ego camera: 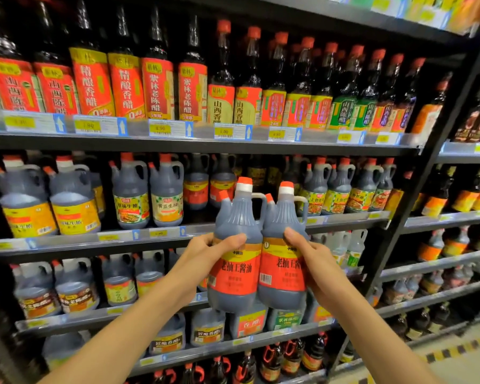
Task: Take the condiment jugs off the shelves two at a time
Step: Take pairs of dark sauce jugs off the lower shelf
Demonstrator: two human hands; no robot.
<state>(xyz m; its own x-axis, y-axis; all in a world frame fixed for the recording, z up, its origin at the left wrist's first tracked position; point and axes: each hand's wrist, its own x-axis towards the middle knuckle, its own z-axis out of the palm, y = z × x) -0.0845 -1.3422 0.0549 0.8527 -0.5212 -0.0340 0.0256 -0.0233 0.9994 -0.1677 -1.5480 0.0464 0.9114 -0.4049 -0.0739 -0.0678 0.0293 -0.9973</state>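
Two dark soy-sauce jugs with red-and-yellow labels and red caps are held upright, side by side and touching, in front of the shelves. My left hand (205,256) grips the left jug (237,245) around its left side, thumb on the label's top edge. My right hand (313,261) grips the right jug (283,245) around its right side. Both jugs are clear of the shelf boards. Behind their necks, the middle shelf (178,234) has a gap with two more red-labelled jugs (196,184) set far back.
Tall vinegar bottles (155,79) fill the top shelf. Handled jugs with yellow or green labels (130,195) line the middle shelf. Lower shelves (117,311) hold more jugs. A black upright (416,189) separates a second bay of bottles at right. Floor with striped tape (460,350) is at bottom right.
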